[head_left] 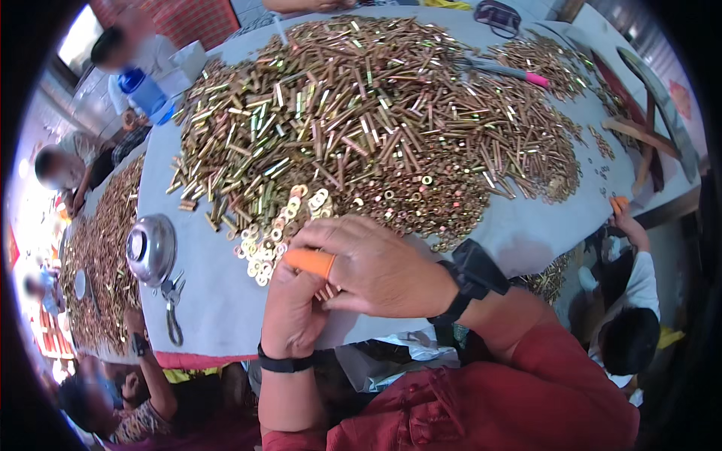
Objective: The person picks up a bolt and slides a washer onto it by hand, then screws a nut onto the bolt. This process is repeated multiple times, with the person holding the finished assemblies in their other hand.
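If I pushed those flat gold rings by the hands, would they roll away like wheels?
Probably not: many of the rings seem to lie flat, so they'd likely slide instead. They look like shiny metal, so they're probably stiff and maybe a bit slippery. They overlap in a loose heap, so pushing one might make its neighbours shift too.

Your right hand (380, 263) partly covers your left hand (292, 312) — what lies between them can't be made out. Faces (54, 167) to your left are blurred; an arm (297, 4) is cut off by the top edge.
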Tool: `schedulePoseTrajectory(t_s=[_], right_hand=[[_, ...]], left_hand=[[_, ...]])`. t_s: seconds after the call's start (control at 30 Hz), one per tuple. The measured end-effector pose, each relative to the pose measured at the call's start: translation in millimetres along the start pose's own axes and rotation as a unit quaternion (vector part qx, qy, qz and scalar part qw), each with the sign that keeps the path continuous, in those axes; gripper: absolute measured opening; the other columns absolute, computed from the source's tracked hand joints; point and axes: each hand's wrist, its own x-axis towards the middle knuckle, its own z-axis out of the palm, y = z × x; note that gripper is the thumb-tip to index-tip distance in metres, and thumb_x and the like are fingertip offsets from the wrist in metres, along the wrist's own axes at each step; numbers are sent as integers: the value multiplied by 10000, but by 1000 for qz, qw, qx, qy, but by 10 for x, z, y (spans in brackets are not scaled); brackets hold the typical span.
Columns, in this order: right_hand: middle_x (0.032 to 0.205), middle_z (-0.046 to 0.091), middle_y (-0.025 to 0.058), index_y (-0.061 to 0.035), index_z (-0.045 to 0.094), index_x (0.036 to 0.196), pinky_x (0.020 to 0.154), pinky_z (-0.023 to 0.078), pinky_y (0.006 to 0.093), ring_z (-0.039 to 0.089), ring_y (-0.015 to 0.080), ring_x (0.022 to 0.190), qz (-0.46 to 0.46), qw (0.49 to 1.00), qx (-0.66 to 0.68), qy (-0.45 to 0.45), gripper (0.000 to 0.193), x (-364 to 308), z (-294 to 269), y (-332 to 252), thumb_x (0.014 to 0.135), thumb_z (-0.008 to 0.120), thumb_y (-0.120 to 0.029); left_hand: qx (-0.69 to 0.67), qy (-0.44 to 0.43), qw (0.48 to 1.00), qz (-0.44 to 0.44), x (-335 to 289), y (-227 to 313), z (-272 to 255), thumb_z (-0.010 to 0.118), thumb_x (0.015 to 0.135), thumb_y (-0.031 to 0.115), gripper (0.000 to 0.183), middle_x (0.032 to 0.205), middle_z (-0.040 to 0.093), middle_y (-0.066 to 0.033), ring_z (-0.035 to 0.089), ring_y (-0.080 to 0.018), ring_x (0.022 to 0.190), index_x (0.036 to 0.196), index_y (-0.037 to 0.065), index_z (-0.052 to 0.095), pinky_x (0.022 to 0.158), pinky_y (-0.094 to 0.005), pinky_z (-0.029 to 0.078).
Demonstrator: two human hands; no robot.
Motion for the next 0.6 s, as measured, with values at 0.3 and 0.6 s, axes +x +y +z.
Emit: schedulePoseTrajectory(t_s=[0.3,0.6], right_hand=[[1257,582,60,-113,596,1249,1046,402,425,527,271,1214,6,999,35,23,539,-103,56,100,740,758,-187],[1187,601,36,-100,646,1175,993,415,403,530,250,1167,3,999,28,36,480,-123,57,108,723,759,-219]], left_hand=[[19,-13,998,-61,-13,-37,76,706,838,-10,368,1054,657,-81,662,-180,955,1172,23,555,791,-301,571],[-15,20,999,-39,-49,-108,152,651,873,-14,324,1067,661,-105,684,-204,916,1180,1,550,778,-307,582]])
